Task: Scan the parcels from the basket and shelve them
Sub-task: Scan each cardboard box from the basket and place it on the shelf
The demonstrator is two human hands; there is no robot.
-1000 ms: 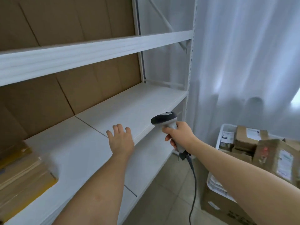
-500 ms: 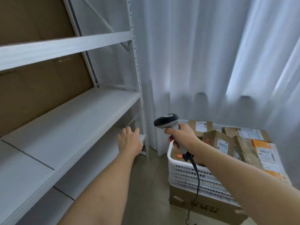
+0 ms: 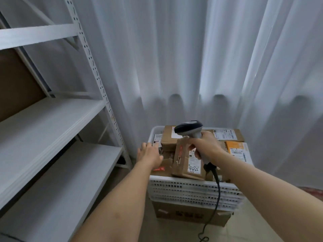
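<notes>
White pleated curtain (image 3: 192, 58) fills the back, soft sheer fabric w/ vertical folds. At left, metal shelving unit (image 3: 52, 119): perforated upright post, flat matte white boards w/ faint grain, brown cardboard sheet behind the upper tier. Shelf boards in view carry nothing. On the tiled floor, a brown cardboard carton (image 3: 188, 213) sits under a white plastic basket (image 3: 192, 189), rectangular, walls slotted w/ rows of small holes. Basket is heaped w/ parcels (image 3: 168, 138): brown corrugated boxes, creased, taped, white shipping labels; one orange-topped parcel (image 3: 235, 145) at the basket's right edge. Nearest the front rim, a tilted box parcel (image 3: 188, 165) w/ "4432" handwritten on its label, red marks on its side. Right hand (image 3: 206, 145) is wrapped tight round the grip of a handheld scanner (image 3: 189, 128), rounded dark head w/ grey cap, pointing left over the heap; black cable (image 3: 216, 193) hangs down past the basket front to the floor. Left hand (image 3: 149, 152) is flat, fingers straight, holding nothing, over the basket's left edge by the parcels; can't tell if touching.
</notes>
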